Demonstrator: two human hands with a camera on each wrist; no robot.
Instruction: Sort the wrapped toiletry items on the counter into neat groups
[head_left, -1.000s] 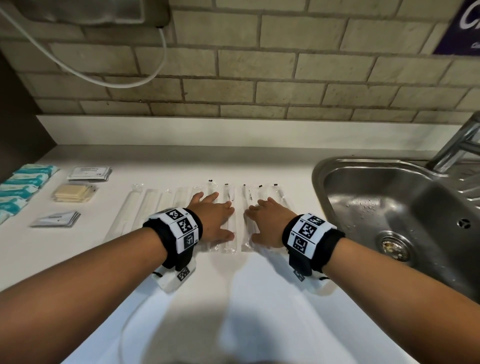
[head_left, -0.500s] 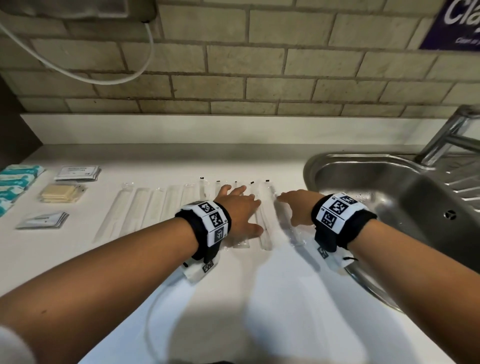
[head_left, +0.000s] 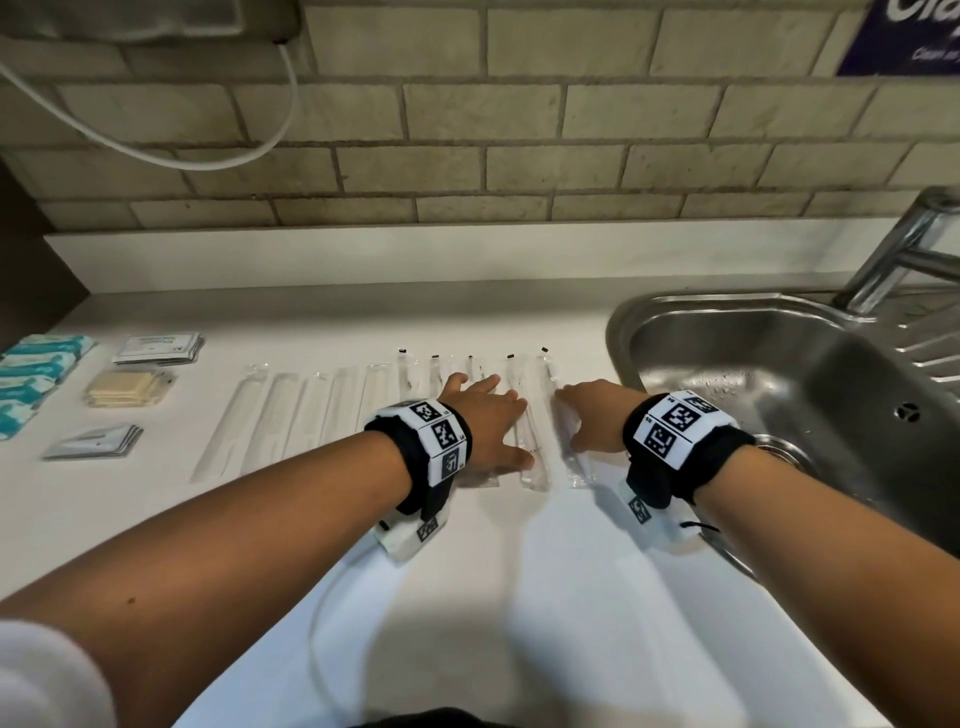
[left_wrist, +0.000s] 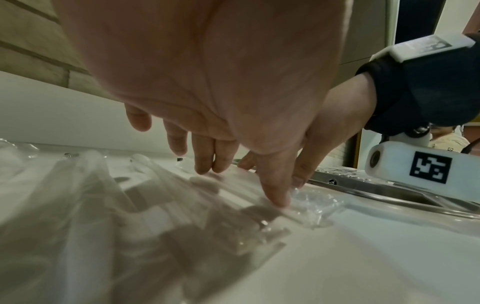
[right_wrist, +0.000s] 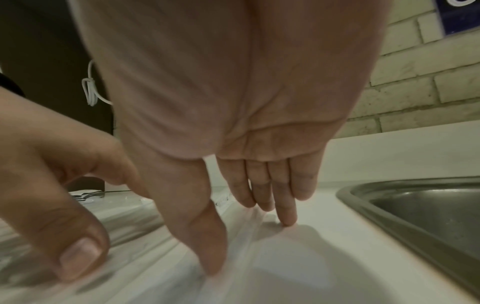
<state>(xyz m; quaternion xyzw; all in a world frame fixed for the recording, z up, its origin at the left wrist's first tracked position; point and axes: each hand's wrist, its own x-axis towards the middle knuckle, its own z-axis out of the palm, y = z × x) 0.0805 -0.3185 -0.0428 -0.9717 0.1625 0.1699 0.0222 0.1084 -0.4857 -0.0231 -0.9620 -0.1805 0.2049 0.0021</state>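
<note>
A row of long clear-wrapped toothbrush-like items (head_left: 332, 410) lies side by side on the white counter (head_left: 519, 597). My left hand (head_left: 493, 423) lies flat, fingers spread, on the wrappers right of the row's middle; in the left wrist view its thumb (left_wrist: 275, 195) presses a clear wrapper (left_wrist: 311, 201). My right hand (head_left: 587, 413) rests open with straight fingers on the rightmost wrapper (head_left: 569, 457), beside the sink. In the right wrist view its fingertips (right_wrist: 287, 220) and thumb touch the wrapper (right_wrist: 233, 246).
Small stacks sit at the far left: teal packets (head_left: 36, 374), white sachets (head_left: 156, 348), tan pads (head_left: 127, 387), grey sachets (head_left: 96, 441). A steel sink (head_left: 779, 405) with a tap (head_left: 893, 254) lies right. A brick wall stands behind.
Both hands have slid right along the row, from its middle to its right end near the sink. The rightmost wrappers now lie a little apart from the rest.
</note>
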